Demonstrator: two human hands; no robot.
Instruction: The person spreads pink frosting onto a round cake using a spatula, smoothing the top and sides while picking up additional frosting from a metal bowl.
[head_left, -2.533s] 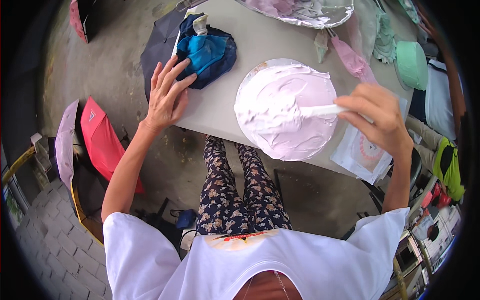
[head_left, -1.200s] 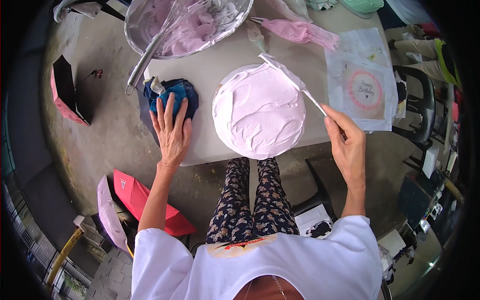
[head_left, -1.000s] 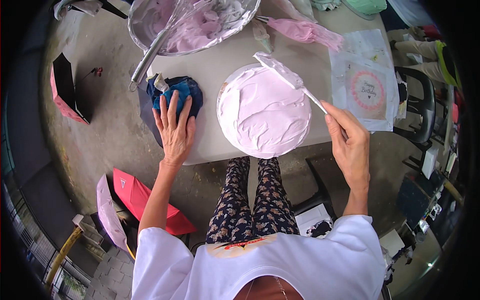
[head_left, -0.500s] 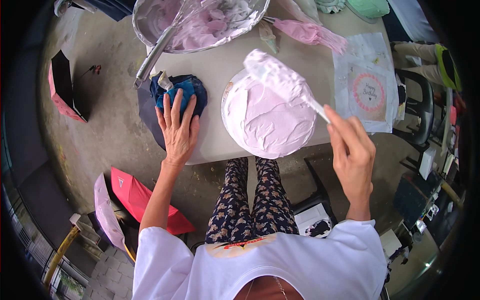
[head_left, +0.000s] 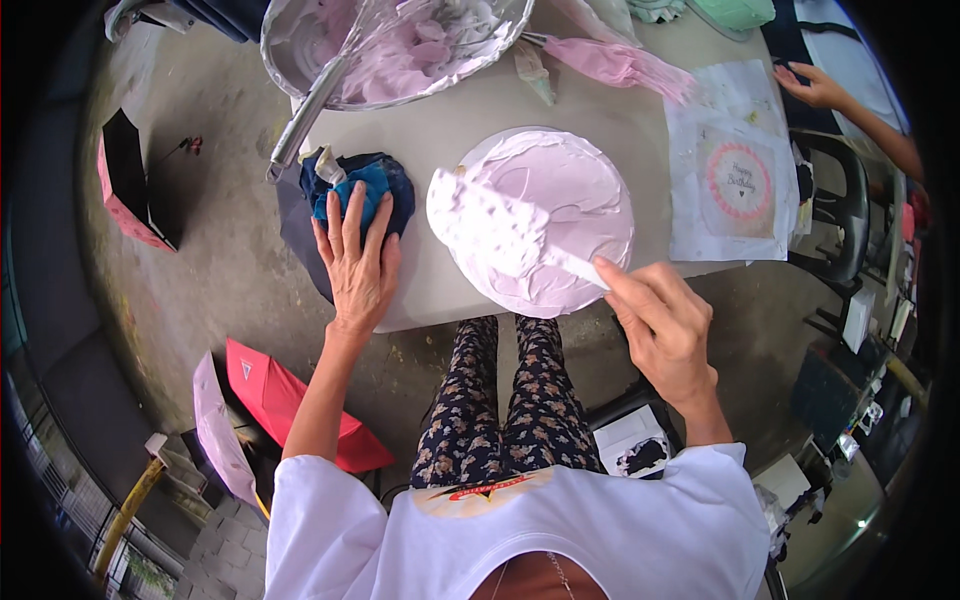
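Observation:
A round cake covered in pale pink cream sits near the table's front edge, its top marked with uneven ridges. My right hand grips the white handle of a spatula. The spatula's broad blade is thickly coated in cream and lies across the cake's left and front part, hiding it; whether it touches the top I cannot tell. To the left, my left hand rests with fingers stretched out on a bunched blue cloth. The cloth lies on a dark flat piece at the table's edge.
A large bowl of pink and white cream stands at the back left, a whisk leaning over its rim. Behind the cake lies a pink piping bag. A printed sheet lies at right; beyond it shows another person's hand.
My right hand has moved left and nearer to me, sweeping the spatula from the cake's far right to its left side. Another person's hand has appeared at the right. My left hand stays put.

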